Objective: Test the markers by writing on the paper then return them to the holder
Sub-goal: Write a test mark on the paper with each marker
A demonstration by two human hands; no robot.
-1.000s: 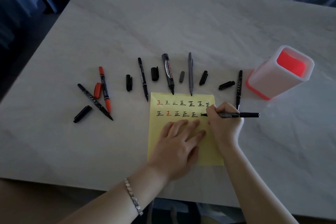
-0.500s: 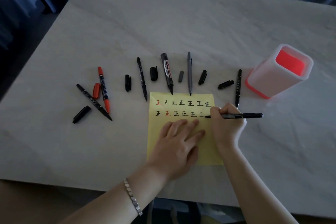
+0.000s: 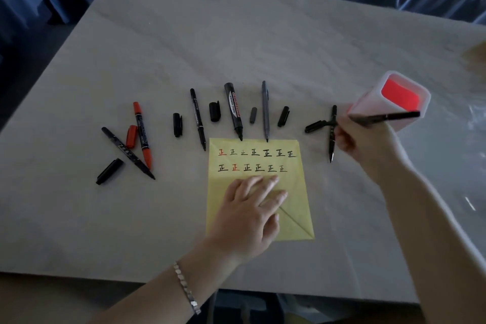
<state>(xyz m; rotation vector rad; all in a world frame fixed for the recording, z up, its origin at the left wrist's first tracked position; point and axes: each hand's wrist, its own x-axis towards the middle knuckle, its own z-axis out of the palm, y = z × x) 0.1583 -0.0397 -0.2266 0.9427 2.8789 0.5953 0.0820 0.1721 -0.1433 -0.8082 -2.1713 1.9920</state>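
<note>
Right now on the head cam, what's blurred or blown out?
Head view: dim overall; right hand, its marker and the holder are motion-smeared; glare streaks on the table at the right edge; paper and left hand are fairly sharp.

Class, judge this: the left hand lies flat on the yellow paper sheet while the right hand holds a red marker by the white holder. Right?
No: in the head view the right hand holds a slim black marker, not a red one, by the white plastic holder. The rest stands.
</note>
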